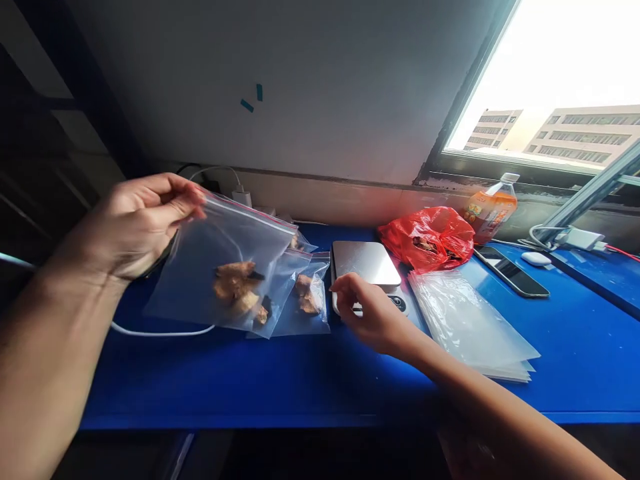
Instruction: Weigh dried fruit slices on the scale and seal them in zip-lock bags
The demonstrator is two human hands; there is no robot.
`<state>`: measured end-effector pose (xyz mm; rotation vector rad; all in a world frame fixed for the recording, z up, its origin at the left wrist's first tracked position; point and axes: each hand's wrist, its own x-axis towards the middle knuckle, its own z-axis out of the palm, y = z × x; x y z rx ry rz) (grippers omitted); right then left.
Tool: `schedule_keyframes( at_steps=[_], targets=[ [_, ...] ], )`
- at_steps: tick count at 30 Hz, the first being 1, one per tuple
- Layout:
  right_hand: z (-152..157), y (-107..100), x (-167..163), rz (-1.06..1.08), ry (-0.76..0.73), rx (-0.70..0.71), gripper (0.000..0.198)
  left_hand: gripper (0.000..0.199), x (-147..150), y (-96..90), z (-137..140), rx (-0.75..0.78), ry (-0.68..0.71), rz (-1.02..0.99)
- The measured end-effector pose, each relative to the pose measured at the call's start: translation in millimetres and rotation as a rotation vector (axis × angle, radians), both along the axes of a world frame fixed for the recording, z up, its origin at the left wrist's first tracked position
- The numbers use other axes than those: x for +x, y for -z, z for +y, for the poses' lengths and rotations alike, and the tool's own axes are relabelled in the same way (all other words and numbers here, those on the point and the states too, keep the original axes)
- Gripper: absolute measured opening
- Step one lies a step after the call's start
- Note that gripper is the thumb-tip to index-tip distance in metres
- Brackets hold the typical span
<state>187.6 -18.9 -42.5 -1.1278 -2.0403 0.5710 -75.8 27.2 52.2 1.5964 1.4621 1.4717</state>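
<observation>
My left hand pinches the top corner of a clear zip bag with a red-lined seal. Inside its lower part lie several dried brown pieces. My right hand is curled, thumb and finger drawn together around a small gap, with nothing visible in them. It hovers at the front left of a kitchen scale and hides part of its panel. The scale's metal plate is bare. Between the hands, partly behind the held bag, another zip bag with brown pieces rests on the blue table.
Right of the scale lies a stack of flat clear bags. Behind it are an open red plastic bag with brown pieces, an orange drink bottle, a phone and a white earphone case. A white cable crosses the left side.
</observation>
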Motion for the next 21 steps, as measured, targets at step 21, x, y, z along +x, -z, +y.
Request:
schedule_keyframes(
  at_steps=[21],
  targets=[
    [-18.3,-14.1,4.2,-0.128,-0.060,0.229,0.038,0.051,-20.1,42.7,68.5,-0.220,-0.151,0.822]
  ],
)
